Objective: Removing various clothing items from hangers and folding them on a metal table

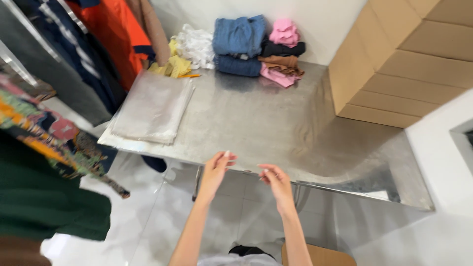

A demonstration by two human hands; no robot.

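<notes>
Both hands pinch the top edge of a clear plastic bag [246, 207] that hangs below them, in front of the near rim of the steel table [256, 118]. The left hand [215, 172] grips its corner at about 1 o'clock from the palm, fingers closed; the right hand [277, 181] nips it at 10 o'clock. A stack of flat bags [152, 106] lies at 11 o'clock, folded clothes [256, 47] at 12.

Single head cam, worn high, tilted steeply down & fwd over both hands: left hand [215, 170], right hand [277, 183] sit low-centre, close to lens. Steel table [256, 118] runs away beyond the fingertips; folded clothes [256, 47] lie far past them. No 2nd view, so no overlap
</notes>
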